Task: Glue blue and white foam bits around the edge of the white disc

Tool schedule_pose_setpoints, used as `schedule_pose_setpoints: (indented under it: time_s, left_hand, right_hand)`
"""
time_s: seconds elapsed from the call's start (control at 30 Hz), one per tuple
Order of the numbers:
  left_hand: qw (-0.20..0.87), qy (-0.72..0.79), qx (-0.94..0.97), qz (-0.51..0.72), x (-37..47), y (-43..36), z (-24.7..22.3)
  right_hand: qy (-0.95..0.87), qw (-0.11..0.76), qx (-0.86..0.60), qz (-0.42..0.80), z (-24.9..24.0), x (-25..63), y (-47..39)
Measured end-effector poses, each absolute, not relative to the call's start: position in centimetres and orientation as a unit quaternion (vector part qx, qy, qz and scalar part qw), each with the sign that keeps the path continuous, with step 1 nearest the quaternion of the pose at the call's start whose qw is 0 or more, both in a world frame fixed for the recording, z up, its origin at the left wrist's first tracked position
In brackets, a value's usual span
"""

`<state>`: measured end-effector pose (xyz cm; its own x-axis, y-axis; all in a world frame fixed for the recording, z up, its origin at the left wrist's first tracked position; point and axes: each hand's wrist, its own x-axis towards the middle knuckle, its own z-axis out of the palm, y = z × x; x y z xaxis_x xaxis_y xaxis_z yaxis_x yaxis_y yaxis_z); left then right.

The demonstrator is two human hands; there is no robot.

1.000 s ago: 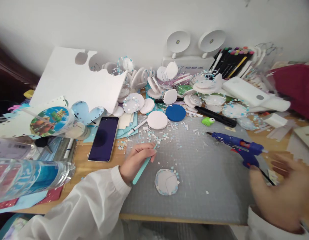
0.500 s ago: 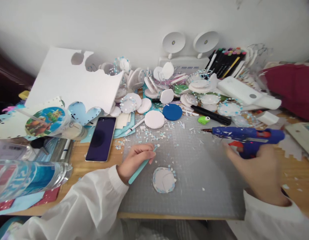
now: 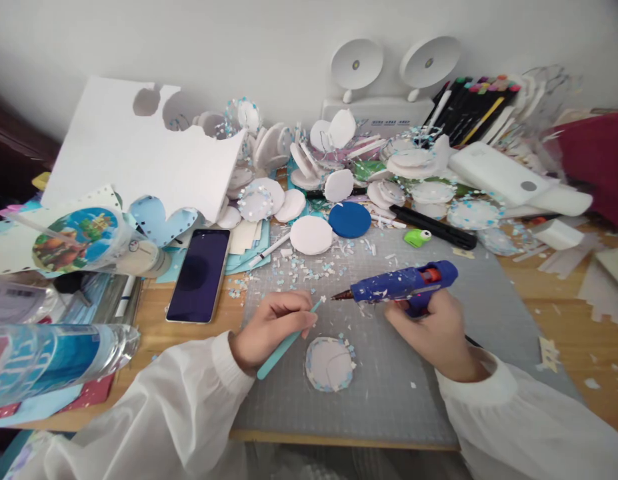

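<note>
My left hand (image 3: 279, 327) is closed around a teal stick tool (image 3: 283, 351), whose tip points up and right with a tiny white piece (image 3: 323, 299) at its end. In my right hand (image 3: 433, 333) is a blue glue gun (image 3: 399, 285), its nozzle facing left, close to that tip. A round white disc (image 3: 330, 364) edged with small blue and white pieces lies flat on the grey cutting mat (image 3: 383, 393), below and between both hands.
Small paper bits (image 3: 309, 267) are scattered behind my hands. A phone (image 3: 199, 275) and a plastic bottle (image 3: 63, 357) are at the left. White discs (image 3: 311, 235), a blue disc (image 3: 349, 220), a green punch (image 3: 417, 238) and a two-headed lamp (image 3: 357, 65) stand farther back.
My right hand has brought the glue gun left, from the mat's right side to near the stick's tip. My left hand has hardly moved. The view has shifted slightly.
</note>
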<state>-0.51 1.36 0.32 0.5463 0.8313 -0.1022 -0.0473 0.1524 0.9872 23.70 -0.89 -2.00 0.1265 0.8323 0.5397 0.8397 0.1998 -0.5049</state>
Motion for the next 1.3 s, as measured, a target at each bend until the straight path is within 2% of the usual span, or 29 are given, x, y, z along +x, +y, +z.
schedule_pose_setpoints:
  time_s: [0.3,1.3]
  left_hand:
    - [0.674,0.346,0.567,0.322,-0.46,1.46,0.25]
    - [0.677,0.343,0.570,0.313,-0.45,1.48,0.34]
  right_hand:
    - [-0.657,0.366,-0.658,0.022,-1.99,23.79,-1.10]
    - [-0.680,0.369,-0.633,0.000,-2.16,23.87,-0.99]
